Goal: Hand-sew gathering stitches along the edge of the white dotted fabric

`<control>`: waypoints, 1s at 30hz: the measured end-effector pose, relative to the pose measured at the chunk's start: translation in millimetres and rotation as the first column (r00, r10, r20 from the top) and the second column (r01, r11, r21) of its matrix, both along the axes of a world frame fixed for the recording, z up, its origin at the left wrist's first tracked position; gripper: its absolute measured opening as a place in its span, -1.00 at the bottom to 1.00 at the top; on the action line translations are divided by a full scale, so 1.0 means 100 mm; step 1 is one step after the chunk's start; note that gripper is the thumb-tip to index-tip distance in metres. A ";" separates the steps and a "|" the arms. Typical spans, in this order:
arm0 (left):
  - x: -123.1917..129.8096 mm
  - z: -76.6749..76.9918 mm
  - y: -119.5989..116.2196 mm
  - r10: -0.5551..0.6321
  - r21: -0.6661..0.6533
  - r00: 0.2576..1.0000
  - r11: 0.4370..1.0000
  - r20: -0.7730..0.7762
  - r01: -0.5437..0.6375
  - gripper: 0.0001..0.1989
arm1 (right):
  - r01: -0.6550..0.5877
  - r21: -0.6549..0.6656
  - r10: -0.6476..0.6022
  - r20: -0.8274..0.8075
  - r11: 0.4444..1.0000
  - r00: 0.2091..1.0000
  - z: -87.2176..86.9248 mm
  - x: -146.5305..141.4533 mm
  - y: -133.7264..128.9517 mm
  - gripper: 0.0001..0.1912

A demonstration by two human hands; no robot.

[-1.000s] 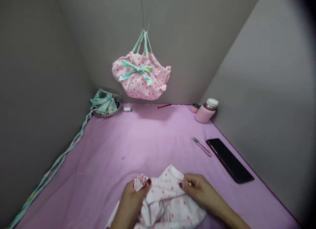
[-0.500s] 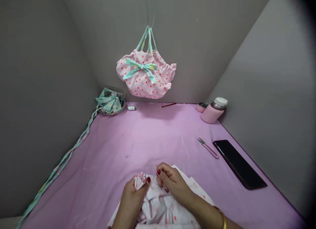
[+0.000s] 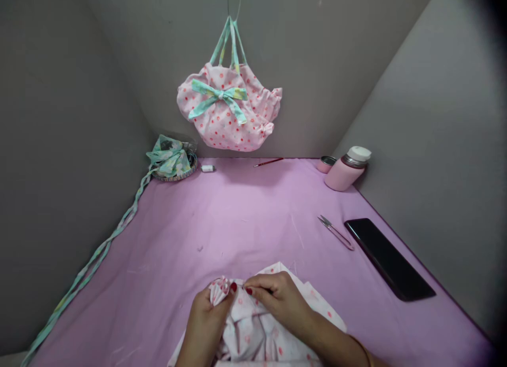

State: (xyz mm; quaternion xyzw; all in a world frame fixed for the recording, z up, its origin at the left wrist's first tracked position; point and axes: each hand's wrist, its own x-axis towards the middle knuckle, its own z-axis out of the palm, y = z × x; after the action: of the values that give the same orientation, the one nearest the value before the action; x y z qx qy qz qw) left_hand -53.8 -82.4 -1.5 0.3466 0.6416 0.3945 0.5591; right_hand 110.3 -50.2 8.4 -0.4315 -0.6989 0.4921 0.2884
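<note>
At the middle of the worktop's point(image 3: 257, 219) near edge lies the cloth point(image 3: 253, 330), bunched. The left hand point(image 3: 209, 310) pinches its gathered top; the right hand point(image 3: 283, 299) has thumb and forefinger pressed together just beside, on something too small to tell. A firm left grip should hold the pleats point(image 3: 219, 291) even, while short, light right-hand movements near the left thumb would suit best.

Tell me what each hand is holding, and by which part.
The left hand holds the polka-dot fabric by a gathered, pleated bunch. The right hand is pinched close beside it; what it grips is too small to tell.
</note>
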 end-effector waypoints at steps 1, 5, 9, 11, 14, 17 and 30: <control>0.00 0.01 0.00 0.002 -0.002 1.000 1.000 0.003 -0.002 -0.75 | -0.011 0.014 0.011 0.005 1.000 1.000 0.01 0.01 0.00 -0.77; 0.02 0.05 0.00 0.012 -0.007 1.000 1.000 0.017 -0.012 -0.74 | -0.039 0.061 0.038 0.024 0.997 0.999 0.04 0.06 0.00 -0.67; 0.02 0.08 0.01 0.028 -0.017 0.999 0.999 0.039 -0.028 -0.74 | -0.029 0.061 0.026 0.055 0.998 0.998 0.02 0.08 0.00 -0.63; 0.02 0.08 0.01 0.034 -0.018 0.999 0.999 0.028 -0.033 -0.74 | -0.030 0.062 0.026 0.065 0.998 0.998 0.00 0.08 0.00 -0.62; 0.02 0.07 0.01 0.028 -0.013 0.999 1.000 0.024 -0.027 -0.75 | -0.030 0.073 0.025 0.074 0.997 0.997 -0.02 0.08 -0.01 -0.61; 0.02 0.06 0.01 0.034 -0.014 0.999 0.999 0.040 -0.033 -0.76 | -0.030 0.076 0.025 0.077 0.997 0.997 -0.02 0.08 -0.02 -0.60; 0.02 0.06 0.01 0.072 -0.054 0.995 0.996 0.071 -0.069 -0.75 | -0.020 0.024 0.018 0.056 1.000 0.998 0.00 0.10 0.00 -0.61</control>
State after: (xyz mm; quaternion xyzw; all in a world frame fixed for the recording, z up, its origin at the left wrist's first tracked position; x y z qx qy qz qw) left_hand -51.6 -81.1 4.3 0.2946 0.6427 0.4096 0.5765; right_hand 120.2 -50.5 7.9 -0.4348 -0.7168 0.4738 0.2694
